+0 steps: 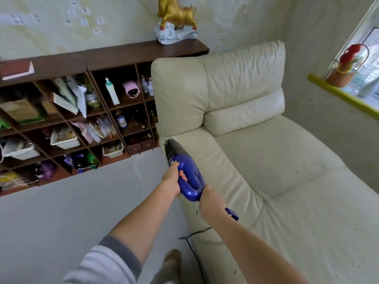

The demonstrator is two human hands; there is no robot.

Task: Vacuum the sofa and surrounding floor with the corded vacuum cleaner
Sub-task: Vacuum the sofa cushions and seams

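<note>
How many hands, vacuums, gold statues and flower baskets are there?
hands: 2, left hand and right hand
vacuum: 1
gold statue: 1
flower basket: 1
Total: 5

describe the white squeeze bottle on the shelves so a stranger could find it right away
Start at the dark brown cubby shelf left of the cream sofa. In its top row, look in the compartment below the golden bull statue, beside a pink item. The bottle leans there, tall, white, with a pale green band, unlike the dark bottles below.
</note>
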